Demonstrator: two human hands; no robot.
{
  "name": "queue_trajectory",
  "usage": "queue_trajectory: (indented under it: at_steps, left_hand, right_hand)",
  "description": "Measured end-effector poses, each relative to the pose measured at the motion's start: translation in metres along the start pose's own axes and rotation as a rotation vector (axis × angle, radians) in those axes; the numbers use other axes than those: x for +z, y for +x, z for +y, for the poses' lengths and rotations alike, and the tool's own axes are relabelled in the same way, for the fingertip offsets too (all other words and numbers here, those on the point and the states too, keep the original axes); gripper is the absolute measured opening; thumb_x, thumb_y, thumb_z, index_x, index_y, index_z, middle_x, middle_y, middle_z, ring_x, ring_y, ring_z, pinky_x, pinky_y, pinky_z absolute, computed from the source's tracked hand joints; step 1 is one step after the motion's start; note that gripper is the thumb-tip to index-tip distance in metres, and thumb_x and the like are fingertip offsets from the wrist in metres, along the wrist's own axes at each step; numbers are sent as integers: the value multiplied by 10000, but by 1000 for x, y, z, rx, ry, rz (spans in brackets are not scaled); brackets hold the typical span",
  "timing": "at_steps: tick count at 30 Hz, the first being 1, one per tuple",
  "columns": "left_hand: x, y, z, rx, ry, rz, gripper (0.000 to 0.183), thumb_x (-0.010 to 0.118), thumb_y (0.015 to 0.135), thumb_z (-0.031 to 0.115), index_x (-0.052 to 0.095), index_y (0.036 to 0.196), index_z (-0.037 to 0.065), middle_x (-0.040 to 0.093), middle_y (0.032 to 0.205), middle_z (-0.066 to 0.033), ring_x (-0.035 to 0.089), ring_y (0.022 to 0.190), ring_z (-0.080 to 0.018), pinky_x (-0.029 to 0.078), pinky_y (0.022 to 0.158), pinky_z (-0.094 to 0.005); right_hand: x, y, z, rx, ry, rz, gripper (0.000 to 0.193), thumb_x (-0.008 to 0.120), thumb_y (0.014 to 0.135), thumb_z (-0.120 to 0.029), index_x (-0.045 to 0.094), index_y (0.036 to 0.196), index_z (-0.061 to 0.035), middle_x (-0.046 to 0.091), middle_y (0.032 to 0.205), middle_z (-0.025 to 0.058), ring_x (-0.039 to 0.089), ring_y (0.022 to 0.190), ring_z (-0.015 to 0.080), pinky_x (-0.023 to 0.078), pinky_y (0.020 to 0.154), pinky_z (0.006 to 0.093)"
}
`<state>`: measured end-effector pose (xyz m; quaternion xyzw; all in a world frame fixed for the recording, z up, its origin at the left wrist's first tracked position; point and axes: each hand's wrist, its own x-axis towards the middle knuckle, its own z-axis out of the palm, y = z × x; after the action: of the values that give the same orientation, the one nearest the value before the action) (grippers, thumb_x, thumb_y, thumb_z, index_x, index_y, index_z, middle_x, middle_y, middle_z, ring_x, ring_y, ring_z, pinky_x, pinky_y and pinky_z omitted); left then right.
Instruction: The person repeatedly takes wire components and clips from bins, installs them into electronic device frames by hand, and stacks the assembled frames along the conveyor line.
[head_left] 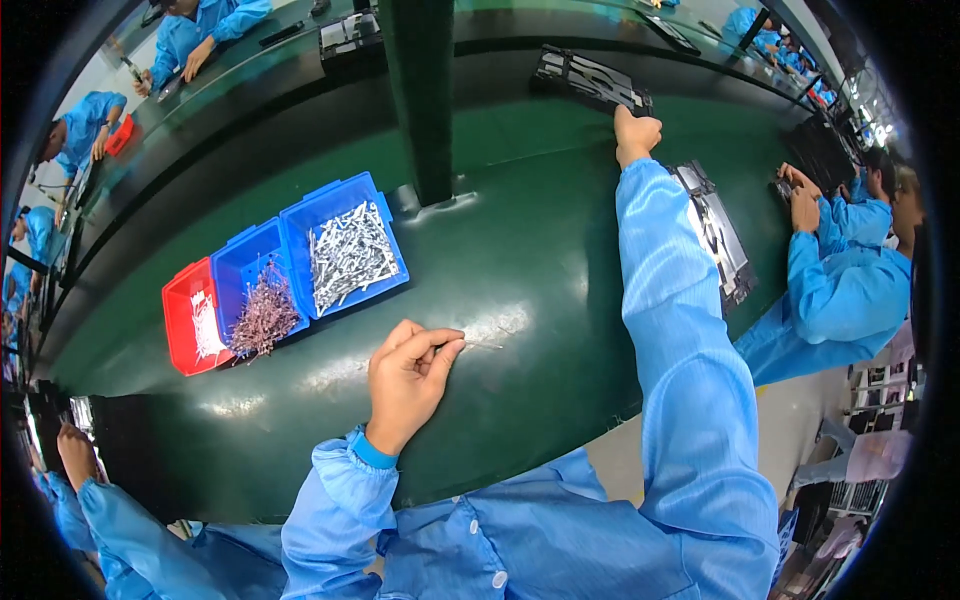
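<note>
My left hand (408,378) hovers over the green mat in the middle, thumb and forefinger pinched on a thin wire-like piece (487,346) whose tip sticks out to the right. Stretched far forward, my right hand (638,135) grips the near right corner of a flat black frame (590,78) with silvery strips, on the far side of the bench. Under my right forearm, partly covered by the sleeve, a second black and silver frame (722,235) lies on the mat.
Left of centre stand a red bin (176,330) of white pieces, a blue bin (226,265) of reddish-brown wiry parts and another blue bin (392,245) of silvery strips. A dark green post (418,100) rises behind them. Co-workers in blue sit at both sides.
</note>
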<state>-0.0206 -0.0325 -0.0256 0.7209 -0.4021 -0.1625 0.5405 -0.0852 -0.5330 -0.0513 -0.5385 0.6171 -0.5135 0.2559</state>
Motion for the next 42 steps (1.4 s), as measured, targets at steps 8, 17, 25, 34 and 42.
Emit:
queue_trajectory:
  at_steps: [8, 17, 25, 34, 42]
  left_hand:
    - [4, 1, -3, 54, 41, 3, 71, 763, 827, 69, 761, 897, 77, 511, 667, -22, 480, 519, -98, 391, 490, -259]
    - [5, 2, -1, 65, 39, 8, 72, 761, 827, 74, 760, 899, 72, 521, 671, -27, 489, 524, -103, 393, 494, -264]
    - [-2, -1, -3, 32, -46, 4, 110, 761, 827, 22, 761, 937, 31, 453, 715, 19, 398, 613, -60, 326, 521, -232]
    - [-14, 5, -7, -226, -420, -20, 128, 753, 861, 57, 756, 985, 27, 549, 955, -23, 540, 796, -81, 456, 691, -207]
    - [9, -9, 3, -111, -420, -89, 141, 771, 848, 126, 766, 986, 97, 455, 1440, -198, 499, 1285, -325, 414, 1055, -413]
  right_hand:
    - [3, 7, 8, 35, -55, -183, 670, 772, 691, -278, 542, 1088, 209, 627, 1092, 339, 514, 1182, 405, 439, 1010, 408]
    - [2, -41, -17, 507, 1165, -736, 218, 690, 848, -47, 499, 743, -46, 454, 682, 34, 559, 623, 192, 441, 500, 277]
    - [-54, -154, -22, 438, 942, -1087, 85, 597, 916, -84, 615, 911, -1, 649, 885, 103, 614, 768, 183, 483, 639, 284]
    - [-252, -292, -1, 841, 1031, -1675, 455, 469, 971, -306, 410, 1414, -222, 610, 1095, 214, 613, 777, 295, 472, 681, 346]
    - [-322, -321, -18, 1174, 885, -2153, 719, 563, 936, -399, 294, 1541, -120, 526, 1327, 240, 623, 981, 288, 486, 805, 336]
